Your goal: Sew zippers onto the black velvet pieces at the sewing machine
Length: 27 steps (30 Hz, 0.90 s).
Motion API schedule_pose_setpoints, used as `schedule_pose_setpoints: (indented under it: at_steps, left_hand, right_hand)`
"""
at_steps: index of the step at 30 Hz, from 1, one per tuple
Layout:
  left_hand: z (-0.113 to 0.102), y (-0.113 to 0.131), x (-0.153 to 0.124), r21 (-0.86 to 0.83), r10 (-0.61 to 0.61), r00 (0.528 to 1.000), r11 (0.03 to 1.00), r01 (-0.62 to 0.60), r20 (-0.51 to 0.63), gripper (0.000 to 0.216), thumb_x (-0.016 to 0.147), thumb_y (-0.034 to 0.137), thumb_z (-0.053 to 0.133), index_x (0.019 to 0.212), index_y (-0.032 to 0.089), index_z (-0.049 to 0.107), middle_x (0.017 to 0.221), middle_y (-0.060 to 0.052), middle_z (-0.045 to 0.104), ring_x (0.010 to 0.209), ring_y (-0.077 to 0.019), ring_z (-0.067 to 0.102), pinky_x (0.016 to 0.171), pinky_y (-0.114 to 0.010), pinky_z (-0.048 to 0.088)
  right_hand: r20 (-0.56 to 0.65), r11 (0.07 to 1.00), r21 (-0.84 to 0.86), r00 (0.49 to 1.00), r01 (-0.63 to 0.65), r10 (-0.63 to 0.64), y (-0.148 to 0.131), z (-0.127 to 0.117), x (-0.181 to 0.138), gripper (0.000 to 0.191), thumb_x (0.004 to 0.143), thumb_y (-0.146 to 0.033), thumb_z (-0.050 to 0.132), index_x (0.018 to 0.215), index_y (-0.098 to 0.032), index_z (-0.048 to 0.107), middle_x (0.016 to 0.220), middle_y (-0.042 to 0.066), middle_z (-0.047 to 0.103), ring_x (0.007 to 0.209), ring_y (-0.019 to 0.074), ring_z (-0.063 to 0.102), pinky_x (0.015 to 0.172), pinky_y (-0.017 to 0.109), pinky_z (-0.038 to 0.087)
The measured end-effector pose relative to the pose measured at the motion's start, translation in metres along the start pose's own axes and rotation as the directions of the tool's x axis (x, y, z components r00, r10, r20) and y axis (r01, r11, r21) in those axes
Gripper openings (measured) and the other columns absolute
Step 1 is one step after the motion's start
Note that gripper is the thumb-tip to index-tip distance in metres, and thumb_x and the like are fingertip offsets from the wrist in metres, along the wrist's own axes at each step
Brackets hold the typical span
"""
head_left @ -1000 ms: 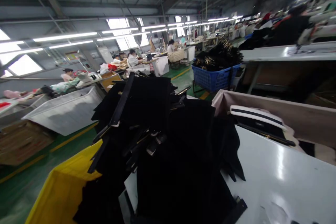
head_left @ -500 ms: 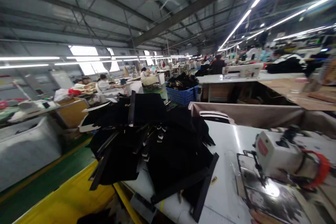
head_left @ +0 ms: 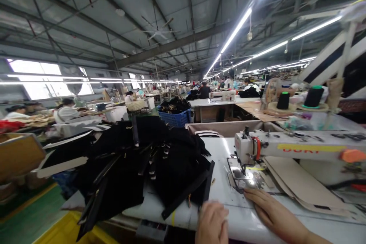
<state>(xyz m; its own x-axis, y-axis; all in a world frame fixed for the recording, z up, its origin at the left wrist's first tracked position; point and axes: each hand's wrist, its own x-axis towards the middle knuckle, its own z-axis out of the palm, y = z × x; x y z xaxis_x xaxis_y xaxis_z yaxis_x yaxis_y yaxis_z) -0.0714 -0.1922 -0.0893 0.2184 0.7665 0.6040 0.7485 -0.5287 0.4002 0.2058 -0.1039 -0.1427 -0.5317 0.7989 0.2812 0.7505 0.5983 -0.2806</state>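
My left hand [head_left: 212, 221] is at the table's front edge, beside the lower corner of a pile of black fabric pieces [head_left: 177, 175]. Its fingers look bent and are smeared by motion, so I cannot tell whether they grip anything. My right hand [head_left: 265, 209] lies on the white table [head_left: 237, 217] with fingers stretched out, the tips by the metal plate [head_left: 243, 173] under the needle of a sewing machine [head_left: 286, 145]. Nothing shows in it. Several black pieces have dark strips and gold-coloured zipper pulls [head_left: 189, 200] along their edges.
Beige panels [head_left: 305, 187] lie under the machine's arm. Thread cones [head_left: 313, 97] stand behind it. A yellow bin [head_left: 65, 232] sits below the table at left, and a blue basket [head_left: 174, 118] of black pieces stands further back. Other people work in the distance.
The view has swung right and the pile now sits further left. Both my hands now show; before, only a bit of a hand showed at the bottom edge near the machine.
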Motion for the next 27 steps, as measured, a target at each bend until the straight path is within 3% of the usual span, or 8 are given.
schedule_pose_setpoints:
  at_steps: [2,5,8,11,14,17,20,27]
  left_hand:
    - [0.003,-0.008,0.039,0.135,0.042,0.999,0.99,-0.043,0.01,0.04,0.089,0.024,0.052,0.129,0.03,0.053,0.14,-0.006,0.046,0.136,-0.0275,0.033,0.111,-0.053,0.034]
    - [0.012,-0.03,0.092,0.395,0.085,0.984,0.907,-0.142,0.158,0.065,0.08,0.036,0.062,0.139,0.019,0.042,0.15,-0.015,0.031,0.142,-0.0361,0.016,0.115,-0.064,0.007]
    - [0.024,-0.059,0.113,0.534,-0.001,0.944,0.825,-0.187,0.331,0.062,0.074,0.033,0.064,0.131,0.012,0.051,0.137,-0.021,0.046,0.135,-0.0399,0.03,0.114,-0.062,-0.007]
    - [0.031,-0.084,0.103,0.547,-0.048,0.924,0.817,-0.183,0.38,0.046,0.077,0.027,0.058,0.119,0.008,0.058,0.105,-0.018,0.063,0.115,-0.0326,0.051,0.117,-0.055,-0.007]
    - [0.025,-0.098,0.086,0.518,-0.032,0.917,0.833,-0.195,0.397,0.027,0.079,0.017,0.054,0.104,0.012,0.061,0.086,-0.01,0.063,0.098,-0.0245,0.057,0.119,-0.049,0.003]
    - [0.008,-0.104,0.077,0.472,0.016,0.911,0.852,-0.228,0.412,0.015,0.086,0.013,0.045,0.094,0.018,0.057,0.083,-0.005,0.059,0.093,-0.0204,0.055,0.119,-0.046,0.011]
    - [-0.013,-0.105,0.071,0.426,0.057,0.9,0.866,-0.26,0.433,0.02,0.085,0.006,0.042,0.092,0.02,0.054,0.081,-0.002,0.055,0.09,-0.0183,0.054,0.12,-0.046,0.011]
    - [-0.032,-0.107,0.06,0.315,0.052,0.87,0.92,-0.232,0.49,0.05,0.073,0.001,0.045,0.117,0.023,0.052,0.104,-0.002,0.059,0.116,-0.0178,0.049,0.121,-0.045,0.012]
  right_hand:
    - [-0.013,1.0,-0.018,1.0,-0.008,0.007,0.001,0.004,0.0,0.043,0.094,-0.042,0.038,0.133,-0.031,0.052,0.142,0.002,0.046,0.133,0.0219,0.039,0.113,0.042,0.028]
    - [-0.041,1.0,-0.027,0.999,-0.01,0.009,0.008,0.01,0.0,0.043,0.092,-0.044,0.042,0.131,-0.03,0.055,0.142,0.003,0.046,0.131,0.0238,0.041,0.112,0.043,0.029]
    - [-0.067,1.0,-0.023,0.998,-0.013,0.012,0.019,0.016,0.001,0.044,0.089,-0.047,0.047,0.129,-0.031,0.057,0.141,0.003,0.047,0.129,0.0262,0.043,0.11,0.044,0.032]
    - [-0.062,1.0,-0.028,0.998,-0.014,0.013,0.029,0.02,0.0,0.046,0.089,-0.048,0.048,0.131,-0.032,0.054,0.143,0.003,0.046,0.13,0.0277,0.043,0.11,0.045,0.033]
    - [-0.026,0.999,-0.04,0.999,-0.028,0.027,0.038,0.023,0.0,0.047,0.09,-0.048,0.046,0.134,-0.034,0.051,0.146,0.001,0.041,0.132,0.0275,0.039,0.111,0.046,0.03]
    - [0.015,0.998,-0.05,0.999,-0.05,0.05,0.046,0.025,0.0,0.047,0.091,-0.049,0.044,0.136,-0.037,0.047,0.148,-0.001,0.037,0.134,0.0261,0.037,0.112,0.046,0.029]
    - [0.04,0.998,-0.042,0.998,-0.054,0.056,0.051,0.024,0.001,0.049,0.091,-0.049,0.044,0.138,-0.037,0.044,0.149,-0.001,0.035,0.135,0.0256,0.035,0.113,0.046,0.028]
    - [0.032,0.997,0.034,0.997,-0.076,0.074,0.044,0.014,0.004,0.047,0.092,-0.046,0.041,0.138,-0.034,0.046,0.149,0.001,0.036,0.134,0.0248,0.036,0.113,0.046,0.027]
